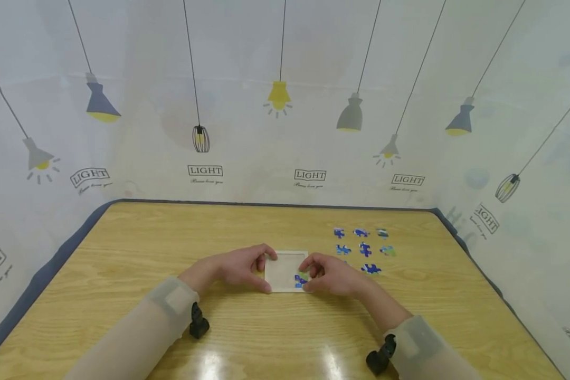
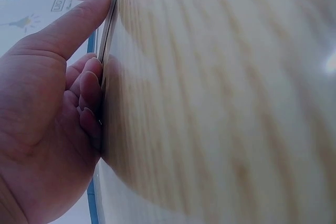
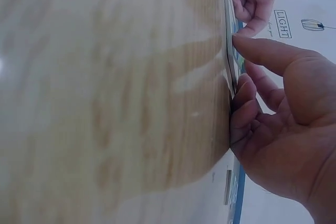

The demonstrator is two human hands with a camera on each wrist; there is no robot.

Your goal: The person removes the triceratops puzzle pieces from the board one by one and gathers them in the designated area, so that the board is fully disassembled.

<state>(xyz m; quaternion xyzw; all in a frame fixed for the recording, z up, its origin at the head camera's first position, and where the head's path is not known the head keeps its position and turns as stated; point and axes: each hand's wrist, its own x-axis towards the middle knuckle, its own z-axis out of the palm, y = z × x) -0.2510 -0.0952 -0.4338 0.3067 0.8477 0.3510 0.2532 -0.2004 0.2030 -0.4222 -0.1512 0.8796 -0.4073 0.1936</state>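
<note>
A shallow white square puzzle tray (image 1: 285, 264) lies flat on the table between both hands. My left hand (image 1: 244, 268) holds its left side, thumb at the near corner and forefinger at the far corner. My right hand (image 1: 334, 274) is at the tray's right side, its thumb and forefinger around blue and green jigsaw pieces (image 1: 300, 279) in the near right corner. The fingers partly cover these pieces. In the left wrist view the left thumb (image 2: 79, 24) lies along the tray's edge. The right thumb (image 3: 273, 53) touches the near edge in the right wrist view.
To the right of the tray, several loose jigsaw pieces (image 1: 364, 249) lie spread in rows, one partly hidden behind the right hand. The wooden table (image 1: 171, 227) meets a pale wall covering (image 1: 247, 184) printed with lamps along its back and sides.
</note>
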